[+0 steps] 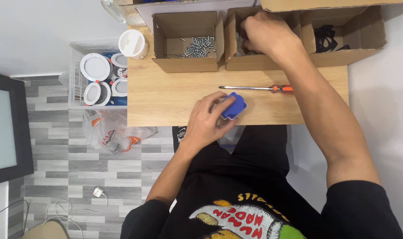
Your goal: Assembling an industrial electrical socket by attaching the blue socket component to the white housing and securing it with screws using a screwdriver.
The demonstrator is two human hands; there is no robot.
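My left hand (209,116) grips a small blue plastic part (233,106) near the front edge of the wooden table (166,95). My right hand (265,32) reaches into the middle cardboard box (237,62) at the back of the table, fingers curled inside among small pale parts; I cannot tell what it holds. A screwdriver (256,88) with an orange handle lies on the table between the two hands, partly under my right forearm.
The left cardboard box (188,64) holds several metal screws (199,46). The right box (347,55) holds black items. A white cup (133,43) stands at the table's back left. A wire basket (75,79) of round white lamps and a plastic bag (110,132) sit on the floor at left.
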